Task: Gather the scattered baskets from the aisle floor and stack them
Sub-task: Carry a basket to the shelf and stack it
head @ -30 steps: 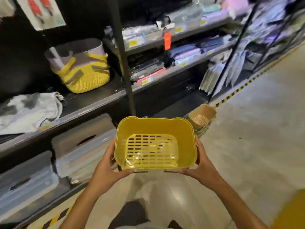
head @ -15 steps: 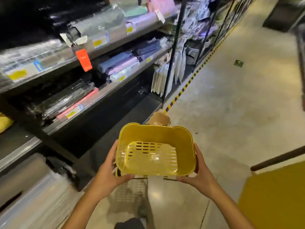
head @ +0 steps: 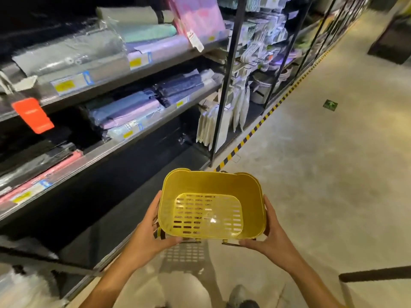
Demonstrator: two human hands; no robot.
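Since a second ago the view has swung right along the aisle; the tan basket stack by the shelf has dropped out of sight. The left hand [head: 148,232] and right hand [head: 270,235] clasp the yellow basket [head: 211,205] above the floor [head: 322,174]. Carrying step, I judge; next calls for reaching the stack and nesting it.

No wording can be read anywhere. The yellow price labels [head: 64,86] along the shelf edge [head: 106,83] and the orange tag [head: 33,115] are blurred. A green floor sign [head: 330,105] shows a white arrow-like mark, unclear.
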